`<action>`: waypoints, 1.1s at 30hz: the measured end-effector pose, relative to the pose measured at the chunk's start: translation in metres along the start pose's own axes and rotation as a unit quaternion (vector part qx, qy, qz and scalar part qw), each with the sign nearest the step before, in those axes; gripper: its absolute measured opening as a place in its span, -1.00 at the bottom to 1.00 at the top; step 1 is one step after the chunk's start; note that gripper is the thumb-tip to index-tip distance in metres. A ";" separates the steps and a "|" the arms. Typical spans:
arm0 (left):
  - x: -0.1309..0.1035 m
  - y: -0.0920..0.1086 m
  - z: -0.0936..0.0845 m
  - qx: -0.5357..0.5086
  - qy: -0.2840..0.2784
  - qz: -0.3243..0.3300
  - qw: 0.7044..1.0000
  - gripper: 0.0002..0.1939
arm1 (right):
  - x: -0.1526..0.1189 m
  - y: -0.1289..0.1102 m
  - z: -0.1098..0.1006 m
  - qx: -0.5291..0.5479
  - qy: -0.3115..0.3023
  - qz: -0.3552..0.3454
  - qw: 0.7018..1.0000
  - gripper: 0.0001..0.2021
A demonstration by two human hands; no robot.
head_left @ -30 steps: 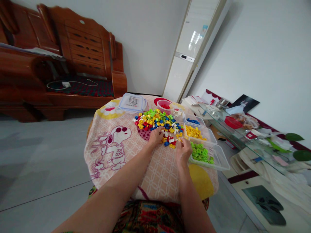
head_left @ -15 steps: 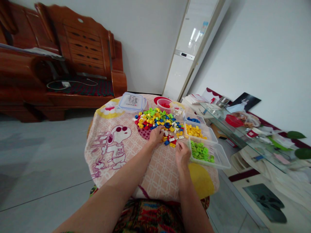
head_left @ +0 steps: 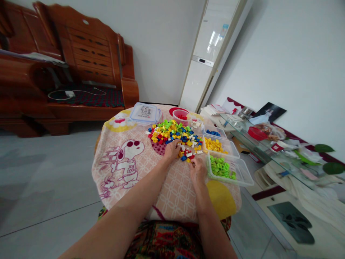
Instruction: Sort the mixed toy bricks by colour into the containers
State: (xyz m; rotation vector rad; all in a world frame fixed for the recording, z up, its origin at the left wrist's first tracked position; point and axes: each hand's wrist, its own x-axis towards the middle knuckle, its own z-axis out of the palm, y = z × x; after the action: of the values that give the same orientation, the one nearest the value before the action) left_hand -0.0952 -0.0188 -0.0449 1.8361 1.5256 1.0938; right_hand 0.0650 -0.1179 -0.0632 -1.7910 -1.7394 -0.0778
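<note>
A heap of small mixed-colour bricks (head_left: 172, 131) lies on the round cloth-covered table (head_left: 172, 194). My left hand (head_left: 171, 150) is at the heap's near edge, fingers curled together; what they hold, if anything, is too small to see. My right hand (head_left: 198, 168) touches the yellow and red bricks at the near right, its fingertips pinched. To the right, clear boxes hold green bricks (head_left: 221, 167), yellow bricks (head_left: 214, 145) and blue bricks (head_left: 212, 132). A round tub of red bricks (head_left: 181, 116) stands behind the heap, with white bricks (head_left: 196, 124) beside it.
A lidded plastic box (head_left: 145, 113) sits at the table's back left. Along the right runs a glass shelf (head_left: 269, 154) with a red bowl (head_left: 257, 133) and papers. A wooden sofa (head_left: 91, 57) and a tall white appliance (head_left: 196, 79) stand behind.
My right hand has moved left, from beside the green box to the loose yellow and red bricks. My left hand stays at the heap's edge. The view has shifted slightly.
</note>
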 end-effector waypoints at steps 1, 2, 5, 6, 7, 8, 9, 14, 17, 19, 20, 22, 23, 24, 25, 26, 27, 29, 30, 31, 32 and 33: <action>0.000 0.000 0.000 0.001 -0.001 -0.001 1.000 -0.55 | 0.000 0.000 0.000 0.005 0.003 0.000 1.000 -0.88; 0.000 0.000 0.000 0.002 -0.004 -0.002 1.000 -0.54 | -0.001 0.001 0.000 0.012 0.005 -0.001 1.000 -0.90; 0.001 0.001 0.000 0.000 -0.007 -0.002 1.000 -0.54 | -0.002 0.002 0.001 0.046 0.022 -0.008 0.999 -0.89; 0.001 0.001 0.000 -0.002 -0.006 -0.002 1.000 -0.55 | -0.003 0.002 0.001 0.062 0.033 -0.007 0.998 -0.88; 0.001 0.001 0.000 -0.004 -0.005 -0.001 1.000 -0.55 | -0.004 0.001 0.001 0.080 0.047 -0.006 0.996 -0.85; 0.001 0.001 0.000 -0.005 -0.005 0.000 1.000 -0.55 | -0.004 0.000 0.001 0.098 0.064 -0.005 0.993 -0.83; 0.001 0.001 0.000 -0.004 -0.005 -0.001 1.000 -0.55 | -0.004 -0.002 0.000 0.116 0.084 -0.004 0.990 -0.81; 0.000 0.003 -0.002 0.014 -0.015 -0.010 1.000 -0.54 | 0.018 -0.003 -0.018 0.173 0.168 0.008 0.970 -0.77; 0.000 0.003 -0.002 0.014 -0.015 -0.014 1.000 -0.53 | 0.047 0.012 -0.035 0.157 0.236 0.055 0.957 -0.74; 0.000 0.003 -0.002 0.008 -0.013 -0.013 1.000 -0.53 | 0.063 0.024 -0.044 0.139 0.280 0.075 0.947 -0.69; 0.000 0.002 -0.001 0.004 -0.011 -0.011 1.000 -0.53 | 0.067 0.028 -0.047 0.121 0.293 0.073 0.946 -0.69; 0.000 0.002 0.000 -0.003 -0.009 -0.007 1.000 -0.54 | 0.066 0.029 -0.046 0.103 0.294 0.057 0.948 -0.68; 0.000 0.001 0.000 -0.005 -0.008 -0.005 1.000 -0.54 | 0.061 0.026 -0.043 0.105 0.280 0.047 0.953 -0.69; 0.000 0.001 0.000 -0.005 -0.007 -0.004 1.000 -0.54 | 0.053 0.022 -0.038 0.114 0.262 0.040 0.958 -0.69; 0.000 0.001 0.000 -0.004 -0.008 -0.003 1.000 -0.54 | 0.044 0.016 -0.031 0.123 0.228 0.035 0.965 -0.69; 0.000 0.001 0.000 -0.003 -0.008 -0.003 1.000 -0.54 | 0.034 0.010 -0.024 0.131 0.188 0.029 0.973 -0.71; 0.000 0.001 0.000 -0.003 -0.009 -0.003 1.000 -0.54 | 0.024 0.004 -0.017 0.136 0.149 0.024 0.979 -0.72; 0.000 0.001 0.000 -0.005 -0.011 -0.001 1.000 -0.54 | 0.009 -0.006 -0.006 0.121 0.085 0.015 0.989 -0.73; 0.000 0.000 0.000 -0.006 -0.012 -0.001 1.000 -0.54 | 0.005 -0.009 -0.003 0.098 0.056 0.010 0.994 -0.74; 0.000 0.000 0.000 -0.006 -0.013 0.000 1.000 -0.54 | 0.002 -0.010 -0.001 0.075 0.030 0.005 0.997 -0.76; 0.000 0.000 0.000 -0.006 -0.012 0.000 1.000 -0.54 | 0.001 -0.011 0.000 0.052 0.007 0.002 0.999 -0.78; 0.000 0.000 0.000 -0.006 -0.011 0.000 1.000 -0.54 | 0.002 -0.011 0.000 0.032 -0.014 -0.002 0.999 -0.79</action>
State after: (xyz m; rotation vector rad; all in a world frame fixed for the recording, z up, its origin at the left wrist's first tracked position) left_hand -0.0952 -0.0185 -0.0445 1.8354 1.5036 1.0763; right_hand 0.0547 -0.1170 -0.0581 -1.7506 -1.7456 0.0012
